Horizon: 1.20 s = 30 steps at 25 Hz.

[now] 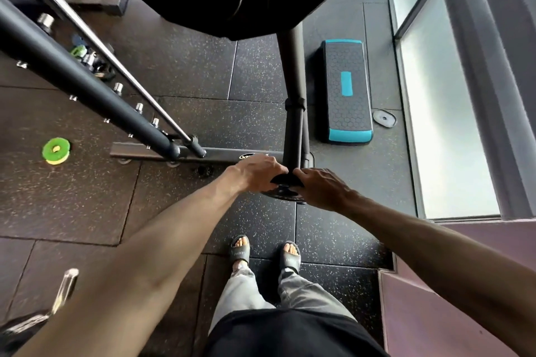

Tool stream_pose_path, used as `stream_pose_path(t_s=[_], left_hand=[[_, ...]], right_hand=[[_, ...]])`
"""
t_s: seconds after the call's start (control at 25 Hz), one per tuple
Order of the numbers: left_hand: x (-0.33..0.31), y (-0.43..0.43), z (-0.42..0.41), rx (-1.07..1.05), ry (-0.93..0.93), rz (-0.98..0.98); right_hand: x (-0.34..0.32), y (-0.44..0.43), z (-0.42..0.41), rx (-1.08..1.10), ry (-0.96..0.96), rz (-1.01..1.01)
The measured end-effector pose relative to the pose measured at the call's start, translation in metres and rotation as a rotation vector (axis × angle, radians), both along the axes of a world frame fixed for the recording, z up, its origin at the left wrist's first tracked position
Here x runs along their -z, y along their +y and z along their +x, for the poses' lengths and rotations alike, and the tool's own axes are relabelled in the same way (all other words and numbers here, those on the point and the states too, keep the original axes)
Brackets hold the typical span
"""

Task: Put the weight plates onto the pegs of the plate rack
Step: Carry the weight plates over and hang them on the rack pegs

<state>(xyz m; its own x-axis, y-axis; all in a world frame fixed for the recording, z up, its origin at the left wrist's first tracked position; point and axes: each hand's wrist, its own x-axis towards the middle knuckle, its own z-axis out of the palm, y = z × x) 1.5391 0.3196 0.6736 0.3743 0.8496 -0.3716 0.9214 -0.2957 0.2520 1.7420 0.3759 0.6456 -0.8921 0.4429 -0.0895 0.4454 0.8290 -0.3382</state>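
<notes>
Gripping black weight plate [282, 190] with left hand [255, 172] curled over its left edge and right hand [322, 187] over its right edge. Held between both hands, just in front of dark upright post [294, 90], above speckled floor [179, 72].

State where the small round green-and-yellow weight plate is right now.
In the head view, the small round green-and-yellow weight plate sits on the speckled rubber floor at far left, left of the dark rack base bar.

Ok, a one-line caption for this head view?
The left hand and right hand grip a black weight plate low beside the upright post.
</notes>
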Motion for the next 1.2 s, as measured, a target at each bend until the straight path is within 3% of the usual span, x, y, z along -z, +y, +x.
stream_pose_path(t_s=[0.44, 0.72, 0.92, 1.2], left_hand=[[-0.027, 0.028, -0.011, -0.053, -0.035, -0.092], [-0.018, 0.024, -0.005, -0.125, -0.066, 0.055], [-0.018, 0.041, -0.006, -0.292, -0.022, 0.223], [-0.017, 0.095, -0.010, -0.601, -0.075, 0.282]], right_hand=[[-0.019, 0.021, -0.007, -0.026, 0.014, -0.044], [-0.019, 0.040, -0.007, -0.018, 0.019, 0.075], [-0.020, 0.060, -0.026, 0.103, 0.022, 0.186], [-0.022, 0.106, -0.063, 0.310, 0.009, 0.190]])
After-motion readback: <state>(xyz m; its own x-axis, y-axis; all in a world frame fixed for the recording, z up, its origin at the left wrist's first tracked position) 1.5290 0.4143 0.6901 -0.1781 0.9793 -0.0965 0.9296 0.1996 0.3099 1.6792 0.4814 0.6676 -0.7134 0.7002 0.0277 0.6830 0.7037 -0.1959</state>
